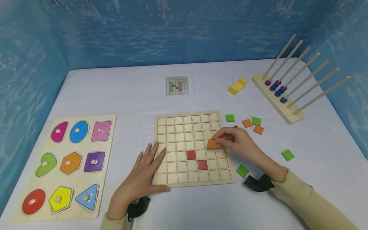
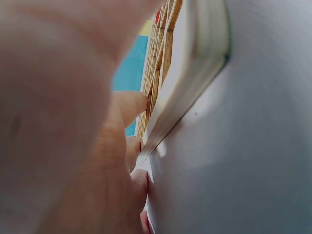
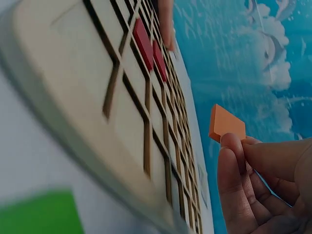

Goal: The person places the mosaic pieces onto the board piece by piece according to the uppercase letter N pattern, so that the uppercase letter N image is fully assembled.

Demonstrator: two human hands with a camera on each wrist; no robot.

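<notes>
A wooden grid board (image 1: 193,184) lies in the middle of the table, with two red square tiles (image 1: 191,155) seated in its cells. My right hand (image 1: 237,140) pinches an orange square tile (image 3: 228,123) between thumb and fingertips. In the right wrist view that tile is raised off the grid; from the head it overlaps the board's right-hand cells. With fingers spread, my left hand (image 1: 143,174) rests along the board's left edge, the thumb at its lower left corner. The left wrist view shows the fingers (image 2: 132,105) beside the board's side.
Loose green tiles (image 1: 242,171) and orange tiles (image 1: 258,129) lie right of the board, a red one partly hidden by the right hand. Behind is a pattern card (image 1: 176,85). A shape puzzle (image 1: 107,166) stands left; a yellow block (image 1: 237,86) and pegged bead stand (image 1: 294,118) stand back right.
</notes>
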